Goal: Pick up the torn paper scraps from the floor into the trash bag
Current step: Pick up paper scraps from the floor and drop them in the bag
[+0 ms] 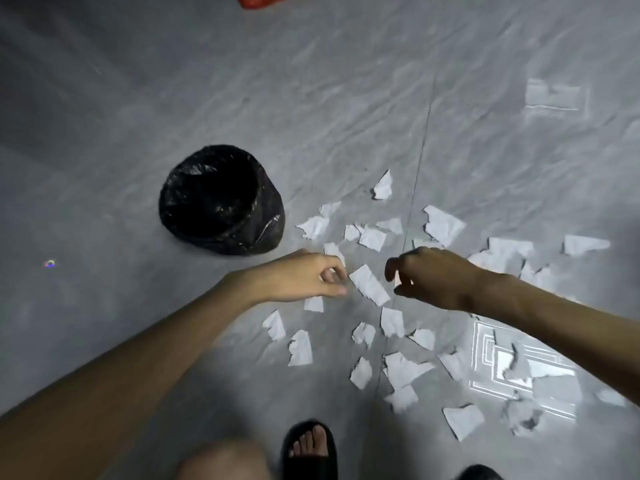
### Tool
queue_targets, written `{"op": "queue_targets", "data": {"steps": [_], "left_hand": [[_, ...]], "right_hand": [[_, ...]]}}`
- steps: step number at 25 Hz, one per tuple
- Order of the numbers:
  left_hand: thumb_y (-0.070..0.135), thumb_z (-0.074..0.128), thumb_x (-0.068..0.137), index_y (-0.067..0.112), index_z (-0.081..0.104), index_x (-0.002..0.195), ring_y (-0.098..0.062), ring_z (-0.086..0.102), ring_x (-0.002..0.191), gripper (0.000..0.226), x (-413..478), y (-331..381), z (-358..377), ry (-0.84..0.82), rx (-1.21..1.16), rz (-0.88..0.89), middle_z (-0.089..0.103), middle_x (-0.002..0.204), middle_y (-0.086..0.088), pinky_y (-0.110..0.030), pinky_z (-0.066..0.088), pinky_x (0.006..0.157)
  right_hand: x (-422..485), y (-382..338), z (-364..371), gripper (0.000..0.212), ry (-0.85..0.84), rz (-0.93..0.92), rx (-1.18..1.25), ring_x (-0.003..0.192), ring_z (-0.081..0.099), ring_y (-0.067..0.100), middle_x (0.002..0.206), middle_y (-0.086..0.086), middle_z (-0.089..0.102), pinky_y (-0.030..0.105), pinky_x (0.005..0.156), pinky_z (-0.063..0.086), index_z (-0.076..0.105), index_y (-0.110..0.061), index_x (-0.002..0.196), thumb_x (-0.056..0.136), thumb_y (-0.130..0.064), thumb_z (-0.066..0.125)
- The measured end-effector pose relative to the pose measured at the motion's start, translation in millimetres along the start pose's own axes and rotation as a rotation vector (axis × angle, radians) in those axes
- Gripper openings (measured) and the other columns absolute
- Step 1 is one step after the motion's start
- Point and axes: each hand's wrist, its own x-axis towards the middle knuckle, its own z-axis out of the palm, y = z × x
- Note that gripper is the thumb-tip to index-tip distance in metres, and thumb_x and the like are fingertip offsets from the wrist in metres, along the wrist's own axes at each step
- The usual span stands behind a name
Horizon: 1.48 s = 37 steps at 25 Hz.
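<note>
Fingers of your left hand are curled loosely together, holding nothing I can see, so pinch the long scrap just beside them, between both hands, while your right hand hangs half-open, and carry it to the trash bag beyond your left fingers.

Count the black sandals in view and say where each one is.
2. One black sandal is at the bottom centre, toes showing; the second black sandal sits further right, mostly cut off by the frame's bottom edge.
</note>
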Motion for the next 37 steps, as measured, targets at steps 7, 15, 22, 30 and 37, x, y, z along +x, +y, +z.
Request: {"op": "queue_targets", "data": {"steps": [7,15,22,30,37], "left_hand": [[0.047,0.060,0.083,0.033,0.059,0.105,0.000,0.054,0.083,0.027,106.8,-146.5,123.7,0.016,0.183,-0.024,0.068,0.090,0.016,-0.021,0.043,0.073],[0.043,0.070,0.074,0.035,0.047,0.115,-0.003,0.048,0.096,0.048,77.0,-201.0,237.8,0.274,0.287,-0.067,0.046,0.119,0.021,-0.032,0.041,0.074],[0.003,0.070,0.078,0.004,0.063,0.081,-0.021,0.057,0.083,0.008,83.5,-232.2,262.3,0.392,0.001,0.000,0.059,0.082,-0.005,-0.038,0.048,0.076],[0.007,0.082,0.066,0.012,0.073,0.070,-0.020,0.057,0.103,0.011,79.5,-262.8,227.7,0.846,-0.095,-0.234,0.062,0.111,-0.006,-0.029,0.043,0.088],[0.000,0.077,0.070,0.008,0.064,0.068,-0.029,0.065,0.081,0.016,93.6,-269.3,244.6,0.829,-0.236,-0.330,0.065,0.077,-0.004,-0.021,0.035,0.060]], "right_hand": [[123.0,25.6,192.6,0.035,-0.069,-0.361,-0.430,0.114,0.060,0.028,0.128,0.003,0.056,0.039,0.083,0.050,0.059,-0.015,0.121,0.089,-0.032,0.057],[122.5,16.8,279.7,0.029,0.067,-0.306,-0.078,0.114,0.059,0.024,0.130,0.003,0.056,0.032,0.088,0.051,0.050,-0.024,0.123,0.096,-0.024,0.041],[97.7,-10.6,301.7,0.028,-0.151,-0.277,0.178,0.100,0.066,0.029,0.107,0.009,0.070,0.037,0.084,0.052,0.067,-0.013,0.113,0.092,-0.013,0.048],[103.3,-17.5,303.0,0.005,0.238,-0.378,0.015,0.092,0.067,0.020,0.100,0.002,0.064,0.024,0.069,0.047,0.064,-0.016,0.083,0.081,-0.013,0.068],[127.8,-22.8,271.0,0.010,0.425,0.222,1.062,0.051,0.055,0.002,0.063,-0.008,0.060,0.009,0.054,0.043,0.059,-0.008,0.079,0.088,-0.003,0.061]]}}
